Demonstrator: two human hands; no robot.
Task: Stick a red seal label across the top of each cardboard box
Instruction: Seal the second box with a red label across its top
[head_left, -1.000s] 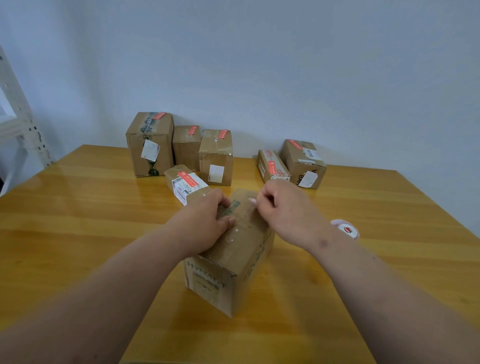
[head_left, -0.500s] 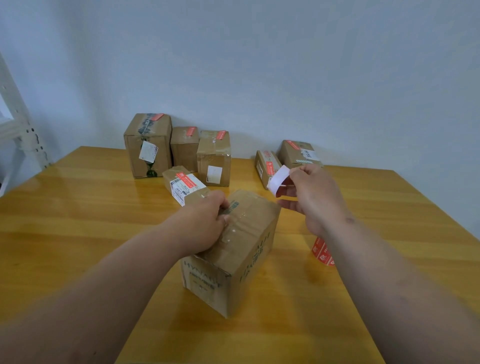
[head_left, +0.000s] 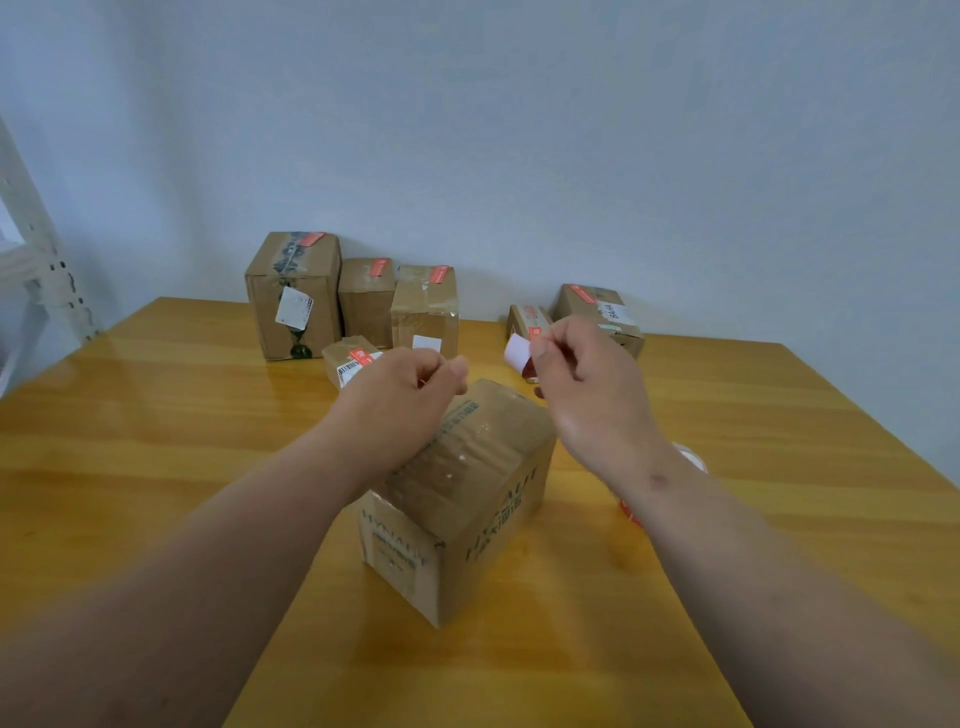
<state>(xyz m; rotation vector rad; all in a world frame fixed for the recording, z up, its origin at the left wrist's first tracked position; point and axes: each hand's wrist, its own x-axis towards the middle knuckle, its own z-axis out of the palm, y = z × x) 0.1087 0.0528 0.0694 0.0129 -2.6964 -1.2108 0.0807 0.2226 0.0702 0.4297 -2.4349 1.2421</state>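
- Six cardboard boxes at the far side of the desk show a red seal on top: the tall box far left, two mid-height boxes beside it, one small box nearer, and two low boxes far right.
- One box, the near box, stands at centre with clear tape along its top and no red seal visible; judged as the only one outstanding.
- Right hand: fingers curled, pinching a red seal label, white backing outward, above and just beyond the near box's far right corner.
- Left hand: loosely curled over the near box's far left edge; thumb meets forefinger, but whether anything is pinched cannot be told.
- Label roll: partly hidden behind the right wrist, on the desk.
- Remaining, by judgement: press the label across the near box's top.
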